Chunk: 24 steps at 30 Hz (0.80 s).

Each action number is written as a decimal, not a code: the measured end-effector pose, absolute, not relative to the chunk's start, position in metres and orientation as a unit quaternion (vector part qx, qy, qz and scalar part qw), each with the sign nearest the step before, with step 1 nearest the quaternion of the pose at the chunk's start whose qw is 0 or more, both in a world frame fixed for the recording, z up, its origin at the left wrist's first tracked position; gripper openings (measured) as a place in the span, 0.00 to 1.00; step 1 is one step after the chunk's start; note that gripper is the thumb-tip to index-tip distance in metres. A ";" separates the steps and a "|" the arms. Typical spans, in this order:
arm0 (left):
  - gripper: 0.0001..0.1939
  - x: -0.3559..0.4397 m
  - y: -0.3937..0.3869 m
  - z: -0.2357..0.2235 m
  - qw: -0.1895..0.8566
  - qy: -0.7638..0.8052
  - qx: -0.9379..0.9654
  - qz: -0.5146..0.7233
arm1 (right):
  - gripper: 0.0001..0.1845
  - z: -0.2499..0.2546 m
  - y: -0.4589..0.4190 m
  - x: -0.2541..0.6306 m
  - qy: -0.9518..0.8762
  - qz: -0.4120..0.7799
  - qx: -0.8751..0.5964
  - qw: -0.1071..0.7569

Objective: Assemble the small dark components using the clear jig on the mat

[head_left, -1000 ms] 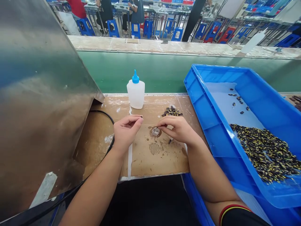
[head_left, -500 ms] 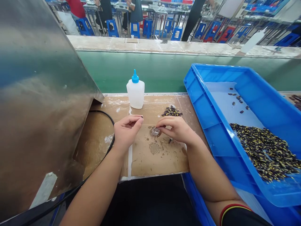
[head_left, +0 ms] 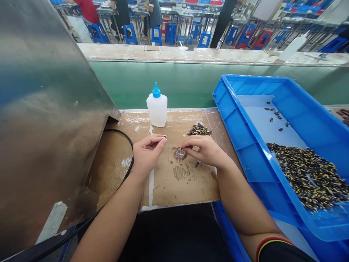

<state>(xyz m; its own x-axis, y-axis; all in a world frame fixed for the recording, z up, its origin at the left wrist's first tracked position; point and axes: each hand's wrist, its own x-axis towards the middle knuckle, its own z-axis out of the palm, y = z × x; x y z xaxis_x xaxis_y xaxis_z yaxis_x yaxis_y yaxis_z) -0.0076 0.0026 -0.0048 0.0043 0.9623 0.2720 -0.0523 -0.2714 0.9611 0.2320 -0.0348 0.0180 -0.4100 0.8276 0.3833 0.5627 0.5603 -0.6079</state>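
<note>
My left hand [head_left: 147, 153] is pinched over the cardboard, with a tiny dark piece [head_left: 164, 137] showing at its fingertips. To its right, my right hand [head_left: 204, 148] is also closed in a pinch, its fingertips at the edge of a small clear round dish [head_left: 180, 153]. What those fingertips hold is too small to make out. Behind the right hand lies a pile of small black-and-yellow parts [head_left: 200, 129]. One loose dark part [head_left: 197, 163] rests just below that hand.
A white squeeze bottle [head_left: 157, 111] with a blue cap stands behind my hands. A blue crate [head_left: 231, 120] of black-and-yellow parts is on the right. At left are a metal housing [head_left: 54, 109] and a black cable [head_left: 128, 174]. People work beyond the green partition [head_left: 185, 83].
Both hands stay almost in place, still pinched. The whole view has shifted very slightly.
</note>
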 end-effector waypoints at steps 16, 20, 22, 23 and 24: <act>0.09 -0.008 -0.001 -0.002 0.456 0.407 0.542 0.577 | 0.08 0.017 -0.033 0.235 -0.808 0.184 -0.446 0.339; 0.11 -0.009 0.001 -0.006 0.483 0.399 0.528 0.574 | 0.08 0.014 -0.031 0.238 -0.804 0.162 -0.465 0.333; 0.13 -0.009 0.003 -0.006 0.540 0.380 0.487 0.572 | 0.06 0.014 -0.031 0.237 -0.787 0.151 -0.482 0.355; 0.14 -0.010 0.003 -0.006 0.575 0.369 0.458 0.568 | 0.05 0.014 -0.032 0.234 -0.772 0.149 -0.490 0.375; 0.16 -0.010 0.004 -0.004 0.609 0.358 0.428 0.563 | 0.04 0.015 -0.033 0.231 -0.755 0.152 -0.497 0.400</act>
<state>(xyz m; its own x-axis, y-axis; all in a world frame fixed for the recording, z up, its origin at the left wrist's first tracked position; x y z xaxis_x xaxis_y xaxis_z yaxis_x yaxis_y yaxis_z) -0.0098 0.0043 -0.0043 0.1095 0.9929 0.0462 -0.3798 -0.0012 0.9251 0.2310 -0.0326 0.0145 -0.1858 0.8722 0.4525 0.6299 0.4592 -0.6264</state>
